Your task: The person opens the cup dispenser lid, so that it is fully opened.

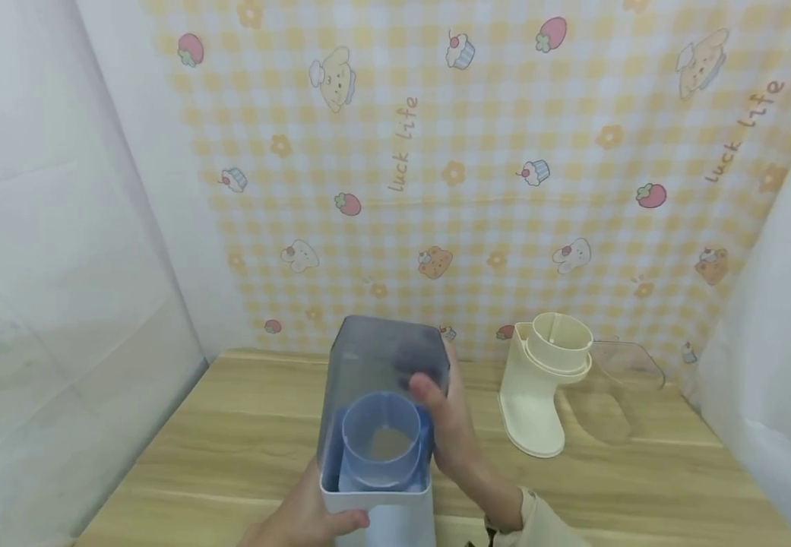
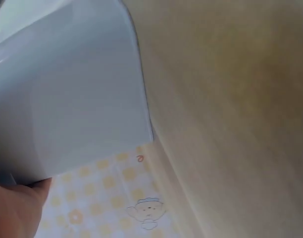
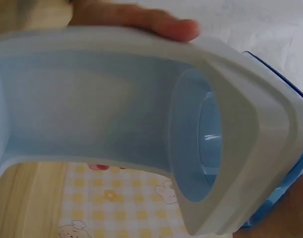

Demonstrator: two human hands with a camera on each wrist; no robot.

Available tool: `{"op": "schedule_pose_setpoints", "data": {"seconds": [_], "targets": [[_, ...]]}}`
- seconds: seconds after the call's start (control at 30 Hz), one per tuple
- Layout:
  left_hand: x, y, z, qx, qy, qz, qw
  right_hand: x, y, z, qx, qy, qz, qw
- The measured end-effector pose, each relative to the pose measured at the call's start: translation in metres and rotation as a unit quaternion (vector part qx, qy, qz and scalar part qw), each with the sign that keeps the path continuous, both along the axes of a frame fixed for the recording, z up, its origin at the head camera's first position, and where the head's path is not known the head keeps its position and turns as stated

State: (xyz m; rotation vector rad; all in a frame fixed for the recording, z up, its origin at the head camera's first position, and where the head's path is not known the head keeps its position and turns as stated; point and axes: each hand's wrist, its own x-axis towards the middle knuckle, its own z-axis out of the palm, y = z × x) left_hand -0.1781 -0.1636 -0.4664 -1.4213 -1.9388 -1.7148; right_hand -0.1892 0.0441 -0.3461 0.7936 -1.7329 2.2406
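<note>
Backed by checked cloth (image 1: 381, 228), note a wood-grain tabletop (image 1: 258, 425); find a white stand (image 1: 402, 526) in hand at its near middle, topped by a smoky see-through cover (image 1: 371, 361); cannot tell whether resting on the wood at the foot; toward the right, see a cream stand (image 1: 530, 403) upright, with a clear container (image 1: 628, 368) just beside; inside the smoky cover, note a round blue collar (image 1: 378, 471); record left hand (image 1: 302, 509) in a closed grip on the white stand, with thumb just below the front rim (image 1: 374, 499) and other fingers mostly hidden; record right hand (image 1: 460, 441) wrapped on the cover's right side, with thumb over its upper face; judge as steadying cover and stand together; best to keep the left grip firm, press evenly with the right, check seating along the rim, and avoid squeezing the cover's walls.
</note>
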Motion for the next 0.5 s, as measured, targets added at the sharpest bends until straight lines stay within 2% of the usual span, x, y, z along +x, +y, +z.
{"op": "schedule_pose_setpoints", "data": {"seconds": [0.2,0.43,0.5], "targets": [[0.0002,0.001,-0.0014,0.008,-0.005,-0.005,0.9999,-0.0002,0.0032,-0.0044,0.009,-0.004,0.004,0.9999],[-0.001,0.0001,-0.004,-0.002,0.018,0.024,0.9996,-0.001,0.0042,-0.0031,0.016,-0.006,0.01,0.9998],[-0.0014,-0.0001,-0.0049,-0.002,0.014,0.022,0.9997,-0.001,0.0043,-0.0023,0.023,-0.004,0.007,0.9997]]}}
